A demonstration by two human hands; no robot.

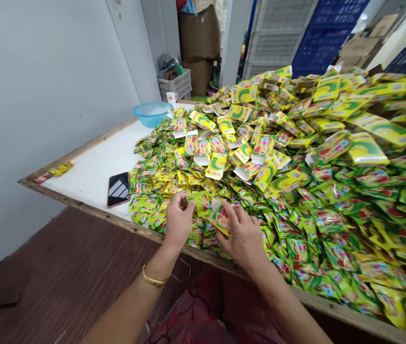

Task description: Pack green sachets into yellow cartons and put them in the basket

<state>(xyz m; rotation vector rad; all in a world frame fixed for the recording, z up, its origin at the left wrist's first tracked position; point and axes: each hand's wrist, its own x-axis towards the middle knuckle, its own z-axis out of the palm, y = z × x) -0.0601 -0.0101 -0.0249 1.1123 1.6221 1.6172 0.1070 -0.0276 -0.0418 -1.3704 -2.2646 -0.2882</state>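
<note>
Near the table's front edge, my left hand pinches a small green packet between thumb and fingertips. Just right of it, my right hand holds a small printed box, its white flap open towards the packet. Fingers cover part of the box. Under and around both hands lie many green and yellow packets. Behind them is a heap of yellow-green boxes, several with open white flaps.
A phone lies on the white table, left of the packets. Farther back are a blue basin and a white cup. A wooden rim edges the table. Stacked crates stand behind.
</note>
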